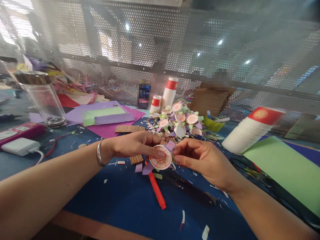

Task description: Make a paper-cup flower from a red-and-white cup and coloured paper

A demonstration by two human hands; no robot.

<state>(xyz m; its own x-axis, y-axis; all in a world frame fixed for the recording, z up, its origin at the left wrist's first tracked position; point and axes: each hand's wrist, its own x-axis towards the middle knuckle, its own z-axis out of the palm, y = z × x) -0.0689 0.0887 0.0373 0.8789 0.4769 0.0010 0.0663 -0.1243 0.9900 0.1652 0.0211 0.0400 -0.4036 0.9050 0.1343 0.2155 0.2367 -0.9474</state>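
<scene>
Between my hands is a round white paper disc [160, 157] with an orange line pattern and purple and green paper tabs around its edge. My left hand [140, 145] grips it, thumb on the face and fingers behind. The fingertips of my right hand [197, 156] pinch a tab at the disc's right edge. Below it, a red marker [157, 190] lies on the blue table, and a dark-handled tool [193, 190], perhaps a knife, lies to its right. Just behind my hands is a pile of similar tabbed discs [180, 117].
Stacked paper cups [250, 131] lean at the right beside green paper [285, 173]. More cups [170, 91] stand behind the pile. A glass jar [46, 100], a white charger [21, 146] and coloured paper [107, 113] are at the left. A perforated metal screen [160, 40] borders the back. Paper scraps litter the table.
</scene>
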